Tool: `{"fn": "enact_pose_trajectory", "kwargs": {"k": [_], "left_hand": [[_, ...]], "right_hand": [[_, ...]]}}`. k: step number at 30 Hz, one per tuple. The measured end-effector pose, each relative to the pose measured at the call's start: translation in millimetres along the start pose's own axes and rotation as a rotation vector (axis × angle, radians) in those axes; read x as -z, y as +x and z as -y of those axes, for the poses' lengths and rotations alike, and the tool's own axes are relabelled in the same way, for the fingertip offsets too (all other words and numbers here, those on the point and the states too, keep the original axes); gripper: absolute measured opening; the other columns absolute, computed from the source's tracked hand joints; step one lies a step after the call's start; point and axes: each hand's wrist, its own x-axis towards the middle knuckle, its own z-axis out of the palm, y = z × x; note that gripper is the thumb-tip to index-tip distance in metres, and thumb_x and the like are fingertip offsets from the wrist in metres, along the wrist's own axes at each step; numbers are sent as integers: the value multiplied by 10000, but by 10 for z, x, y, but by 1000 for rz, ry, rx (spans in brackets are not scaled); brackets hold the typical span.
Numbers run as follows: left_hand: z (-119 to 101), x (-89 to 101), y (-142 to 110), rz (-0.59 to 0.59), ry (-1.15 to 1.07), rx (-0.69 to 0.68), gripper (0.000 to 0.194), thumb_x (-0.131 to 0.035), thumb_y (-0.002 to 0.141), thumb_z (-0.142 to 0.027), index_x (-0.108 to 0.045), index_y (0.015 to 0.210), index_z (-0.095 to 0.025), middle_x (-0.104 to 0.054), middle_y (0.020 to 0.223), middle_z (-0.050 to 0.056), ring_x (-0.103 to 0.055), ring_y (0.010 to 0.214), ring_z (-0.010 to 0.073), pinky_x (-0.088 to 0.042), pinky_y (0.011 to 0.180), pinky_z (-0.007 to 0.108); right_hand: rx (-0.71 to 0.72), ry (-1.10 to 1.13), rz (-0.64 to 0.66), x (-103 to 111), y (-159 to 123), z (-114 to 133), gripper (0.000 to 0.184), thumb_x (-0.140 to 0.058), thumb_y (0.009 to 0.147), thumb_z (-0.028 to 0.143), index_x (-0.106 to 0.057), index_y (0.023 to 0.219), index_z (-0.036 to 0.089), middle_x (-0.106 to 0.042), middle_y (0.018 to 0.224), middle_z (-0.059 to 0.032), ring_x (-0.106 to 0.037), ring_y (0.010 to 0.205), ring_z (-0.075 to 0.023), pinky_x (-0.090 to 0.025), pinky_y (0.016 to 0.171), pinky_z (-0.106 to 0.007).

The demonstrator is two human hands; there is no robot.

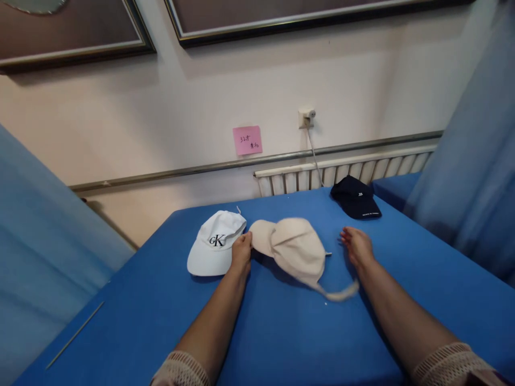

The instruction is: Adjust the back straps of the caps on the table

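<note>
My left hand [242,251] grips the brim edge of a beige cap [300,247], closed around it. The cap is tilted on its side above the blue table, and its loose back strap trails to the right, slightly blurred. To the right of the cap, my right hand [357,246] is held apart from it with fingers loosely spread, holding nothing. Just left of my left hand lies a white cap [217,244] with black "CK" letters. A dark navy cap [356,197] rests near the far right edge, beyond my right hand.
The blue-covered table [289,343] stands against a wall with a white radiator [289,181] and a metal pipe [193,170]. A thin stick [75,334] lies at the left edge. Blue curtains [36,252] hang at both sides. A cord [315,155] runs down from a socket.
</note>
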Motion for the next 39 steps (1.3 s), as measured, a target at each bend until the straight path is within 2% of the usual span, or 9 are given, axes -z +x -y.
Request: {"fn": "enact_pose_trajectory", "kwargs": {"k": [4, 7, 13, 16, 24, 27, 31, 33, 39], "left_hand": [[162, -199, 140, -37, -34, 63, 262, -657, 787, -379, -536, 734, -153, -516, 529, -53, -485, 470, 73, -387, 490, 189], [217, -222, -2, -31, -61, 116, 179, -648, 806, -299, -545, 871, -167, -639, 699, 7, -620, 627, 112, -486, 614, 233], [346, -124, -450, 79, -21, 265, 531, -761, 743, -254, -529, 1217, -206, -695, 896, 69, -679, 781, 187, -545, 729, 333], [374, -185, -314, 85, -20, 206, 600, -773, 734, -247, -515, 1274, -204, -681, 833, 49, -671, 779, 176, -543, 750, 327], [284, -473, 531, 92, 120, 9, 319, -728, 742, -253, -650, 1036, -157, -715, 922, 87, -661, 816, 189, -512, 787, 317], [269, -428, 510, -19, 201, -82, 336, -714, 737, -199, -630, 1061, -176, -683, 1070, 100, -630, 983, 211, -474, 867, 309], [238, -162, 127, -105, 305, -182, 314, -679, 722, -141, -650, 1031, -191, -660, 1095, 83, -604, 999, 211, -440, 911, 297], [190, -6, -146, 9, 453, -244, 250, -653, 733, -157, -683, 977, -202, -684, 936, 60, -616, 866, 210, -457, 863, 315], [-56, 167, -750, 712, 744, -432, 308, -581, 701, -91, -730, 923, -244, -711, 961, 68, -597, 958, 249, -419, 947, 382]], "right_hand": [[-6, -88, 99, -53, -44, -37, 213, -650, 601, 294, -610, 763, 161, -665, 751, -42, -633, 626, -131, -479, 516, -212], [17, -182, 199, -143, -118, -99, 187, -648, 597, 264, -652, 751, 159, -679, 726, -48, -642, 634, -148, -476, 525, -223], [75, -352, 348, -256, -161, -264, 143, -609, 626, 257, -655, 740, 183, -681, 676, -22, -618, 607, -152, -479, 565, -254], [113, -410, 411, -270, -164, -328, 143, -585, 633, 250, -652, 742, 187, -674, 663, -9, -613, 613, -151, -480, 592, -261], [200, -473, 533, -248, -231, -255, 155, -538, 702, 253, -637, 806, 196, -693, 772, -13, -621, 627, -134, -467, 604, -253], [226, -504, 665, -232, -318, -199, 143, -587, 701, 256, -650, 813, 193, -682, 739, 3, -606, 639, -130, -467, 621, -248], [300, -623, 873, -225, -497, -126, 177, -667, 728, 302, -652, 870, 198, -640, 713, 21, -554, 622, -118, -447, 595, -236], [380, -701, 918, -247, -615, -100, 199, -684, 743, 317, -643, 905, 208, -621, 741, 20, -541, 631, -119, -443, 608, -243], [652, -965, 921, -391, -923, -142, 256, -726, 747, 314, -607, 954, 222, -616, 912, -38, -574, 759, -173, -433, 693, -291]]}}
